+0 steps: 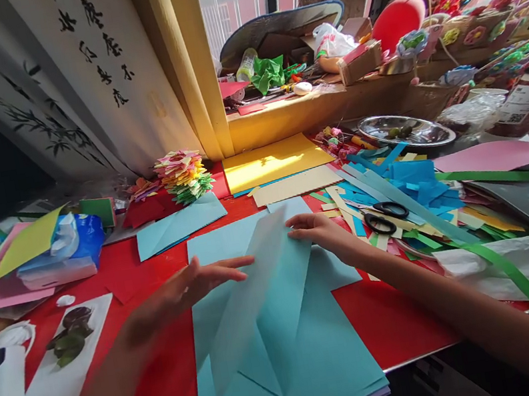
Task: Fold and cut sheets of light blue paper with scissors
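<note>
The left hand point(193, 287) lies open, fingers stretched flat, tips against the edge of a raised, blurred flap of the light blue sheet point(249, 302); the right hand point(321, 232) is flat too, fingertips at the flap's upper end, though whether it pinches the paper I cannot tell. The sheet sits between both hands, on a stack of blue paper point(325, 377) below them; just right of the right hand lie black scissors point(383, 218) among blue strips point(414, 180); beyond the hands, a yellow sheet point(273, 159).

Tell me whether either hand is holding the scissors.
No, the scissors lie on paper strips beyond the right hand, which like the left hand touches blue paper.
</note>
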Demonstrator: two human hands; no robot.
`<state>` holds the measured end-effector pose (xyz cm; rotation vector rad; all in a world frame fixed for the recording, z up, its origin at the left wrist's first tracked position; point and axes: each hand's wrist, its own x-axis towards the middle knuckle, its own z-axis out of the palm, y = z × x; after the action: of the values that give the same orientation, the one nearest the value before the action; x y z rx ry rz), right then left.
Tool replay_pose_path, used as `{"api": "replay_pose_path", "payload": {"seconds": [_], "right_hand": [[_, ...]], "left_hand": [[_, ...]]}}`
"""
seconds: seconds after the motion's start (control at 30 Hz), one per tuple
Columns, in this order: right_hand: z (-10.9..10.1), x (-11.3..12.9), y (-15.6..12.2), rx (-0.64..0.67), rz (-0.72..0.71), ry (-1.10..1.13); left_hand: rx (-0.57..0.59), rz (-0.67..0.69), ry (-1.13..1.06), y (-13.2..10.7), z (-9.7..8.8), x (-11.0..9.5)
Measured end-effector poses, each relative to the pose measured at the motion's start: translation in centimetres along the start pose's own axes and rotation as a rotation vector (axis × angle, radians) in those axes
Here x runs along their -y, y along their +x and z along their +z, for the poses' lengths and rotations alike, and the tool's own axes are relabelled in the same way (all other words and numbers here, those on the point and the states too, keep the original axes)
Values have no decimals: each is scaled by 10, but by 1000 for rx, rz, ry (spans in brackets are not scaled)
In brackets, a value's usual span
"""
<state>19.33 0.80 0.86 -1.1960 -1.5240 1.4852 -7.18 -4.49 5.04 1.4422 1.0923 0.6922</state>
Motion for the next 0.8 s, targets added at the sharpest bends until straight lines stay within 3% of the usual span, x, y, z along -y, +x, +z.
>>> {"api": "replay_pose_path", "payload": {"seconds": [0.1, 0.17, 0.23, 0.33, 0.5, 0.57, 0.67, 0.8], "right_hand": [[7, 1, -4, 85, -37, -29], [14, 1, -8, 171, -48, -24], [21, 2, -13, 273, -73, -19], [28, 2, -19, 383, -101, 2], [33, 0, -21, 439, -40, 117], [34, -1, -21, 408, -49, 83], [32, -4, -17, 291, -95, -39], [11, -8, -3, -146, -210, -429]], "left_hand": [[41, 88, -23, 7, 9, 6], [-6, 109, -10, 11, 13, 11], [-24, 65, 13, 13, 16, 12], [70, -49, -16, 9, 21, 7], [218, -142, -199, 2, 27, -3], [193, -163, -162, 4, 28, 1], [43, -178, -10, 12, 27, 13], [-204, -105, 177, 24, 22, 30]]}}
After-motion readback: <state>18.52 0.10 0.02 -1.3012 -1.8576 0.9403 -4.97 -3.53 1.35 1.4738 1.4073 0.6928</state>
